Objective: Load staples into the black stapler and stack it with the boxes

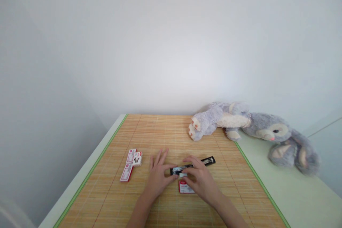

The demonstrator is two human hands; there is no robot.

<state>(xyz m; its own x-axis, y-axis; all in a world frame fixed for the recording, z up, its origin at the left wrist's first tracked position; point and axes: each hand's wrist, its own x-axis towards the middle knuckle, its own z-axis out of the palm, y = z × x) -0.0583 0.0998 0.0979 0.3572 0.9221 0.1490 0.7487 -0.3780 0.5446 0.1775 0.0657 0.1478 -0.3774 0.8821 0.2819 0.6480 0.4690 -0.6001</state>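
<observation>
A narrow black case (211, 161) with silvery, pen-like contents lies slantwise on the mat. My left hand (157, 177) holds its left end between thumb and forefinger, while the other fingers are spread out. Over the case's near side, my right hand (200, 180) pinches a small pale block (183, 175) between thumb and fingertips. What the block is cannot be made out. Just below it lies a small red and white box (186, 187), partly covered by my right hand.
Left of my hands lie two red and white boxes (126, 172) (131, 156) and a small white box (137, 159) touching them. A grey plush rabbit (232, 120) lies along the back right. The bamboo mat (157, 131) ends at a green border; a wall stands behind.
</observation>
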